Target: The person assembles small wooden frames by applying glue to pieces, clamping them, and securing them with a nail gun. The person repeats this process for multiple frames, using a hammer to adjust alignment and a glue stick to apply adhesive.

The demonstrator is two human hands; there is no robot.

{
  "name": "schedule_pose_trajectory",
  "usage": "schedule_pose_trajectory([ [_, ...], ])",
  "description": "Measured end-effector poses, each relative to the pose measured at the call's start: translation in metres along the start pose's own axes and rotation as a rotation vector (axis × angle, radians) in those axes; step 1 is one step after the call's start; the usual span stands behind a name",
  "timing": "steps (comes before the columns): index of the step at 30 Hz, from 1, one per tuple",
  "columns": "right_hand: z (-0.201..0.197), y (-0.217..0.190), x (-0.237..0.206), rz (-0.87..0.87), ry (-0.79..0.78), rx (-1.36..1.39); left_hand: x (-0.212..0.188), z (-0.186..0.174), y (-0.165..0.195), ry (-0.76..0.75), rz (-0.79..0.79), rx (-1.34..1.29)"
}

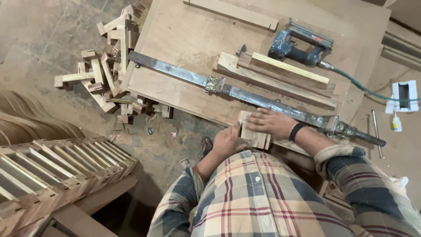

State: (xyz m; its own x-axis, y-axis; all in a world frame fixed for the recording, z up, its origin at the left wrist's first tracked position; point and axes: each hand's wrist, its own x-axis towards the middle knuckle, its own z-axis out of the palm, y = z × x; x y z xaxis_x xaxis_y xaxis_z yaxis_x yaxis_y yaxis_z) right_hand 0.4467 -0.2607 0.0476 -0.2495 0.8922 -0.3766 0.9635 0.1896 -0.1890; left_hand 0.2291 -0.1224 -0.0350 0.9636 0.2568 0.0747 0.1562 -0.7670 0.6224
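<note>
Seemingly light and stiff, the small wooden block assembly (253, 134) sits at the near edge of the surface (184, 39), left hand (226, 141) clasping its end and right hand (271, 123) pressed flat on top, best held by its square sides.

1. Plaid shirt (263, 193): cream and grey-blue blocks, thin red lines crossing.
2. Sleeves rolled up on both arms; cuffs bunched, forearms bare.
3. Right hand (269, 123): black band at the wrist.
4. Left hand (226, 141): nothing worn.
</note>
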Motion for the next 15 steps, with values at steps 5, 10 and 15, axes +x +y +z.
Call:
schedule_pose_trajectory([
  [5, -0.006, 0.009, -0.025, 0.334, 0.115, -0.162, 0.018, 0.011, 0.004, 0.001, -0.006, 0.048],
  [10, -0.122, 0.045, -0.137, 0.622, 0.245, 0.440, 0.048, 0.005, 0.011, -0.164, 0.031, 0.131],
  [15, -0.193, 0.032, -0.269, 0.734, 0.445, 0.504, 0.047, 0.008, 0.015, -0.329, 0.006, 0.107],
])
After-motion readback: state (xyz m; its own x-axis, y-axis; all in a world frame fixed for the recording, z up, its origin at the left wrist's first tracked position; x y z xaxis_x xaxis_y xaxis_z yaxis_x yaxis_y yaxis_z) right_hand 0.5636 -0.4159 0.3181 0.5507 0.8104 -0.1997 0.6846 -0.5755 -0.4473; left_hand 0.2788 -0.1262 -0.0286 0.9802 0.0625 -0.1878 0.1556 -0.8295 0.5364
